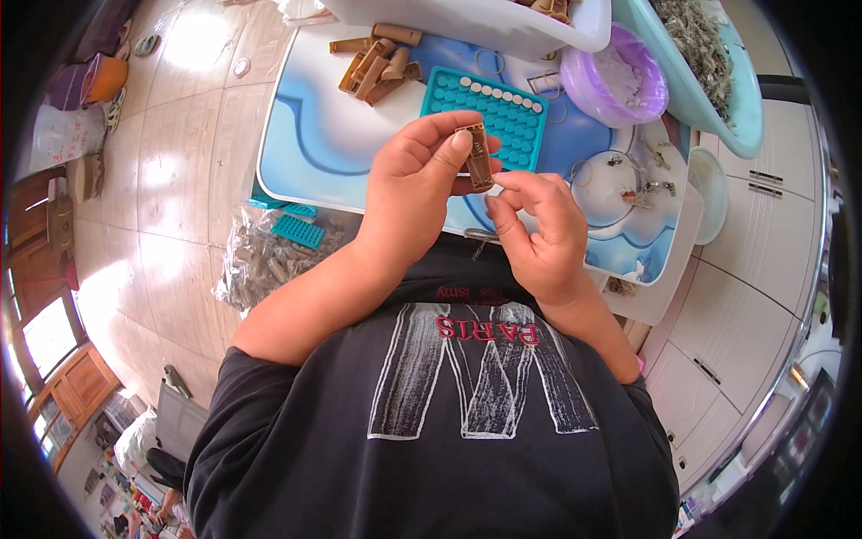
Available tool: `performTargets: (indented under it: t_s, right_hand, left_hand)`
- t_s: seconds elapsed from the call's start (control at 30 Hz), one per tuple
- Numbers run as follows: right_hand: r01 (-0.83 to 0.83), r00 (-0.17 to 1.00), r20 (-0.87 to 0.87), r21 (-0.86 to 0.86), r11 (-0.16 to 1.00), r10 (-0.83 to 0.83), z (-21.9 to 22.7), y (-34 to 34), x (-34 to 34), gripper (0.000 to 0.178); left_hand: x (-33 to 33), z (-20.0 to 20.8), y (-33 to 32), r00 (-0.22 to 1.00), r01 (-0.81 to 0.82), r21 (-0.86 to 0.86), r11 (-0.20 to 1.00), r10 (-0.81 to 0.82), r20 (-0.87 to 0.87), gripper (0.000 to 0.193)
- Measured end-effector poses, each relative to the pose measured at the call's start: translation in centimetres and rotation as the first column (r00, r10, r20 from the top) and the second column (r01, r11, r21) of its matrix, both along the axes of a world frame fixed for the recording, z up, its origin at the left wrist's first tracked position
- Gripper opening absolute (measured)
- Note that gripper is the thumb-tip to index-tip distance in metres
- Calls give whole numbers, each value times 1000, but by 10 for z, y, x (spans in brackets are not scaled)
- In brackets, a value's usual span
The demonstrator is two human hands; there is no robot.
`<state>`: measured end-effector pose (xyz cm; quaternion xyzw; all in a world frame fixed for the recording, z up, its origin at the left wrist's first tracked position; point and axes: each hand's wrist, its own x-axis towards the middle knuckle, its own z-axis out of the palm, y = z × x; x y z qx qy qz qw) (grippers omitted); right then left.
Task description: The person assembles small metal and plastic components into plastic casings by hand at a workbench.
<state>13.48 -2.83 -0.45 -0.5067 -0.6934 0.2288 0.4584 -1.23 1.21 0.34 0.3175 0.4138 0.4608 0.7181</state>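
Over the table, my left hand [409,189] grips a small brown plastic part [479,160], long and hollow, with the thumb on its face. My right hand [546,229] is at the part's lower end, thumb and forefinger nearly together around something tiny and white, too small to name. Just behind the hands lies a teal tray [437,88] with rows of round cups. White discs [500,92] line its far row. Similar brown parts [373,67] form a loose pile to the left of the tray.
A purple bowl [575,79] with white pieces stands right of the tray. Behind is a white bin [449,16]; at the far right, a light-blue basin [747,121] heaped with grey parts. Small metal pieces [636,193] lie on the blue-and-white table [314,148]. Below it, a clear bag [256,265] sits on the left.
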Motion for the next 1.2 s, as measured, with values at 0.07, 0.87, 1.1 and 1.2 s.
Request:
performTargets:
  t_s: [0.07,0.87,1.1,1.2]
  right_hand:
    - [-26,999,44,42,999,24,0,4,1,29]
    - [93,974,210,-4,996,-90,-16,46,25,14]
    - [324,793,513,102,941,-328,-37,72,42,11]
    - [333,815,484,59,941,-319,-41,73,43,9]
  left_hand:
    - [0,0,0,1000,-2,-4,1000,2,-7,26]
    - [-9,-19,0,997,78,-167,983,-76,20,31]
    - [-9,-28,6,997,73,-261,963,-62,52,32]
    - [-9,-31,9,993,109,-260,959,-94,68,31]
